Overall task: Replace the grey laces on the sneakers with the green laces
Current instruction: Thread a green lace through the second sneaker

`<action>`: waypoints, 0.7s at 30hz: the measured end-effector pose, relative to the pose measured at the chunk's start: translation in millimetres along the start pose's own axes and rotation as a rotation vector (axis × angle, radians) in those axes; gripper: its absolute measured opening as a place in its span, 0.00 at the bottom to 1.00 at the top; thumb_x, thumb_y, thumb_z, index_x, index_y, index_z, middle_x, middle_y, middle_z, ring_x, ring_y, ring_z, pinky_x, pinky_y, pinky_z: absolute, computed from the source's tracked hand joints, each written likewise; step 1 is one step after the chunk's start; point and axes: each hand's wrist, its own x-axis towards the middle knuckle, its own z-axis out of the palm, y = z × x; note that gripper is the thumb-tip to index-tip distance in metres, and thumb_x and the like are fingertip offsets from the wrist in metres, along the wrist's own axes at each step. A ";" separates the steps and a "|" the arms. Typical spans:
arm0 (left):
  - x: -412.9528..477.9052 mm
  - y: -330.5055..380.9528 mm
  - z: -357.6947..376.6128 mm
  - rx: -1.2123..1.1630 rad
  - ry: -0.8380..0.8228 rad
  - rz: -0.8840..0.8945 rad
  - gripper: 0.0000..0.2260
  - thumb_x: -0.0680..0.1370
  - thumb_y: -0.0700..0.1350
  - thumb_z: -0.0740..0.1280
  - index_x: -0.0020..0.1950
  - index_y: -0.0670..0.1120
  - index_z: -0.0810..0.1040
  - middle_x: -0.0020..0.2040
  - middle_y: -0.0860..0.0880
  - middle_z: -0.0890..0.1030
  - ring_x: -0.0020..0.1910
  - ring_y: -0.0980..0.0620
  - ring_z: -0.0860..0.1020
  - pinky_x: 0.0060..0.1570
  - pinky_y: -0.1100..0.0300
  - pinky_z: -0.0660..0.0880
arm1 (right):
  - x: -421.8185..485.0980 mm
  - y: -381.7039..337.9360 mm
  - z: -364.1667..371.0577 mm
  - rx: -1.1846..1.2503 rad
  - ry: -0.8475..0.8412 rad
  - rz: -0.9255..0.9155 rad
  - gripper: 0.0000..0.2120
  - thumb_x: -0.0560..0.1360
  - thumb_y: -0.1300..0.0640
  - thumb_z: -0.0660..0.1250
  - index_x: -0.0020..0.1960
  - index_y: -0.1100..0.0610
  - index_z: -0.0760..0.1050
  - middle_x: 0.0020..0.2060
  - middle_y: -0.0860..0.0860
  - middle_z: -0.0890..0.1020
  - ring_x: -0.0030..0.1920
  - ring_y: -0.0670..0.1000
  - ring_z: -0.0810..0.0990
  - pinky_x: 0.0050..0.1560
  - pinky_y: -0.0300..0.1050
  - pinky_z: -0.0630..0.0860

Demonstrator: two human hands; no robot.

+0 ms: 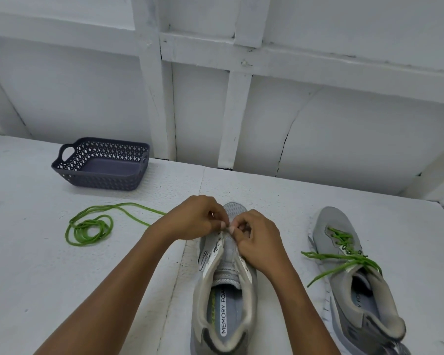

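An unlaced grey sneaker point(224, 278) lies in the middle of the table, toe pointing away from me. Both my hands meet over its lowest eyelets near the toe. My left hand point(198, 217) has its fingertips pinched; a loose green lace point(90, 228) runs from its coil at the left to under this hand, and its tip is hidden. My right hand point(256, 237) pinches the sneaker's upper at the eyelets, fingers curled. A second grey sneaker point(354, 278) at the right is threaded with a green lace point(344, 254), its ends lying loose.
A dark grey lattice basket point(100, 163) stands at the back left of the white table point(62, 278). A white panelled wall point(267, 98) rises right behind the table's far edge.
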 end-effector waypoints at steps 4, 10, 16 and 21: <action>4.5 4.5 1.1 -0.027 -0.026 0.005 0.04 0.75 0.46 0.73 0.50 0.50 0.85 0.48 0.52 0.83 0.48 0.54 0.80 0.51 0.55 0.77 | -3.5 1.1 -5.8 0.105 0.040 0.010 0.11 0.76 0.59 0.68 0.40 0.46 0.72 0.43 0.44 0.77 0.42 0.41 0.75 0.41 0.30 0.68; 12.2 5.9 4.1 -0.161 0.107 -0.043 0.05 0.77 0.42 0.71 0.44 0.52 0.81 0.42 0.52 0.83 0.44 0.53 0.81 0.48 0.55 0.78 | -15.4 1.8 -5.1 0.068 0.116 0.137 0.09 0.72 0.50 0.73 0.46 0.51 0.74 0.42 0.47 0.76 0.41 0.43 0.75 0.40 0.35 0.69; 12.7 22.2 -3.3 -0.405 0.268 -0.026 0.08 0.78 0.37 0.69 0.42 0.48 0.79 0.38 0.48 0.82 0.39 0.48 0.83 0.47 0.48 0.80 | -13.4 -14.6 -4.6 -0.177 0.069 0.174 0.15 0.72 0.47 0.72 0.50 0.57 0.79 0.44 0.50 0.81 0.44 0.49 0.77 0.41 0.42 0.70; 19.0 42.5 -21.8 -0.524 0.361 0.024 0.04 0.78 0.35 0.69 0.44 0.42 0.80 0.37 0.46 0.81 0.32 0.52 0.81 0.36 0.53 0.81 | -14.6 -18.9 -12.1 -0.128 0.082 0.224 0.13 0.70 0.51 0.73 0.49 0.59 0.81 0.42 0.51 0.83 0.42 0.50 0.79 0.41 0.43 0.73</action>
